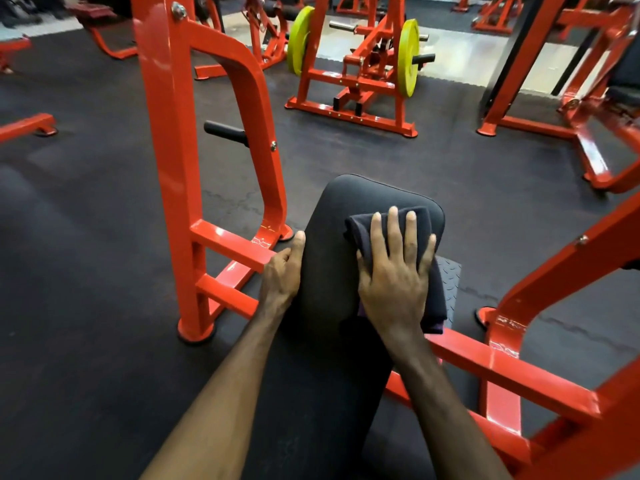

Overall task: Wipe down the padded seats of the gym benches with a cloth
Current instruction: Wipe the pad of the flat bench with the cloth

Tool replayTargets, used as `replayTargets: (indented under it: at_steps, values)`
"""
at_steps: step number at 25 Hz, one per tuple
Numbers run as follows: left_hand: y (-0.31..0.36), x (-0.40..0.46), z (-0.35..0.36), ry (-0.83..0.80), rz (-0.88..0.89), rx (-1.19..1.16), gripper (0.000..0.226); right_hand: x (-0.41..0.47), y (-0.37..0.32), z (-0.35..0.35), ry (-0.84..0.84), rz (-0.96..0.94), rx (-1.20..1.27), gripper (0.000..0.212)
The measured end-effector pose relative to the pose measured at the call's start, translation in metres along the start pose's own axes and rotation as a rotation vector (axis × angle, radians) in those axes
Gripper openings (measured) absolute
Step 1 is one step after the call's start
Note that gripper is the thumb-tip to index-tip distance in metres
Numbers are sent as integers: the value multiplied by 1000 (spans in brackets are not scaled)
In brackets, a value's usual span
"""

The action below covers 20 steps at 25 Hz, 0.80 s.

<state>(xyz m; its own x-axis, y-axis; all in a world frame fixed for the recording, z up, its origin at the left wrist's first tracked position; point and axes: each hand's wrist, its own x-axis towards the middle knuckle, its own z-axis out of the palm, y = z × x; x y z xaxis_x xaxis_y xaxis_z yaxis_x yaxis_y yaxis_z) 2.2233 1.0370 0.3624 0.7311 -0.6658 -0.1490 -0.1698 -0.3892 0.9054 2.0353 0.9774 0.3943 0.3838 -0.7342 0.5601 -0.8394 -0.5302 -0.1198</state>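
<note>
Right hand (394, 275) flat on folded dark cloth (391, 226); left hand (284, 268) grips smooth padded seat (332, 244).

— What does the padded seat (329, 258) look like?
— Black, smooth and long, with rounded corners at its far end; it runs away from the viewer between red frame bars.
— And the cloth (412, 233)?
— Dark, folded thick; it lies flat on the seat's far right part, near the rounded end, its right edge hanging over the side; a purple strip shows at its near edge.
</note>
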Motion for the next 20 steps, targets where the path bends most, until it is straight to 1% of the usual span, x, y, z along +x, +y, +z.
replayTargets:
  at_steps: [2, 3, 4, 5, 6, 8, 10, 11, 12, 13, 15, 16, 17, 18, 20]
  values:
    - [-4, 3, 1, -2, 19, -10, 83, -59, -9, -4, -38, -53, 55, 69]
    - [-5, 3, 0, -4, 30, -16, 86, -92, -11, -8, -60, -123, 74, 71]
    - [-5, 3, 0, -5, 29, -28, 88, -113, -10, -11, -74, -182, 75, 75]
    - [-3, 0, -1, -9, 22, -46, 86, -114, -8, -9, -75, -235, 58, 78]
    - [0, -2, -3, -27, 20, -55, 83, -98, -8, -6, -72, -266, 32, 79]
    - [0, -9, -8, -86, 32, -43, 81, -43, -15, -3, -81, -215, -15, 76]
    - [-11, -20, -15, -123, 44, -35, 89, 1, -23, -2, -107, -108, -30, 72]
    - [-21, -25, -17, -135, 52, -21, 94, 3, -27, 0, -110, -98, -9, 72]
    - [-32, -31, -20, -147, 41, -9, 94, -8, -28, 2, -106, -146, 15, 72]
    - [-42, -36, -25, -164, 21, -13, 89, -30, -29, 2, -112, -252, 25, 72]
    - [-57, -42, -30, -197, -27, -44, 74, -82, -22, -4, -152, -527, 29, 70]
    - [-63, -44, -31, -188, -45, -43, 68, -87, -16, -3, -155, -630, 27, 69]
    - [-66, -47, -32, -174, -42, -28, 65, -76, -14, 1, -149, -686, 18, 68]
    - [-68, -48, -32, -154, -35, -27, 68, -55, -20, 4, -132, -673, -2, 67]
    - [-68, -51, -34, -143, -4, 14, 81, -5, -43, 11, -103, -522, -51, 65]
